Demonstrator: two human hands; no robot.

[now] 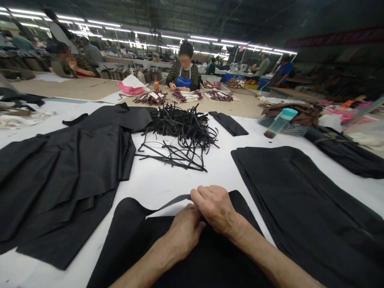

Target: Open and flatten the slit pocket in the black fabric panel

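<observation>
A black fabric piece (135, 240) lies on the white table (168, 184) right in front of me. Along its top edge runs a narrow black strip (172, 202). My left hand (184, 232) rests on the fabric with its fingers curled, pinching at the strip's end. My right hand (214, 208) is beside it, fingers bent down and pressed on the same spot. Both hands touch each other over the fabric's upper edge.
A heap of loose black strips (180, 128) lies further back. Stacks of black fabric sit at left (69, 168) and right (306, 200). A teal-capped bottle (280, 122) lies on its side at right. A person in a blue apron (183, 76) works at a far table.
</observation>
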